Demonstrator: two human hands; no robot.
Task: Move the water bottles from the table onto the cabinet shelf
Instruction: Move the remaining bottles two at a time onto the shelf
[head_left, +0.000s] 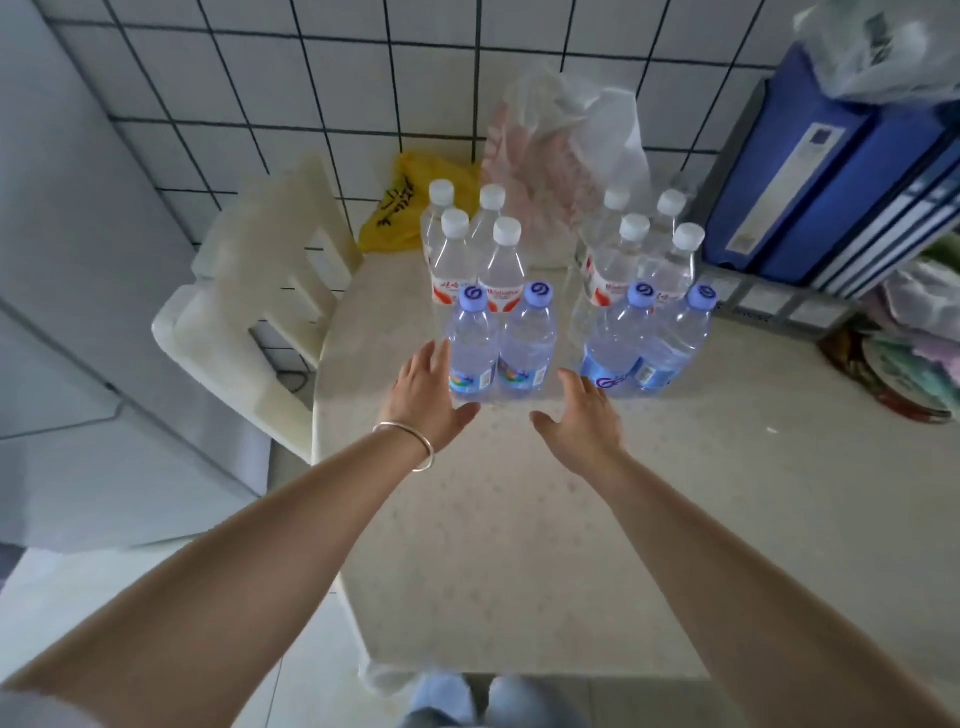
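Observation:
Several clear water bottles stand in two clusters on the pale table (519, 519). The left cluster has two blue-capped bottles (524, 343) in front and white-capped bottles (501, 265) behind. The right cluster has blue-capped bottles (618, 343) in front and white-capped ones (623, 260) behind. My left hand (423, 392) is open, fingers just left of the front-left blue-capped bottle (470, 348). My right hand (582, 415) is open between the two clusters, just in front of them. Neither hand holds anything. No cabinet shelf can be made out.
A cream plastic chair (260, 312) stands left of the table. Yellow bag (410, 208) and clear plastic bag (561, 156) lie behind the bottles. Blue binders (810, 171) in a grey rack stand at right, with a plate (893, 374) below. A grey appliance (67, 260) is at the left.

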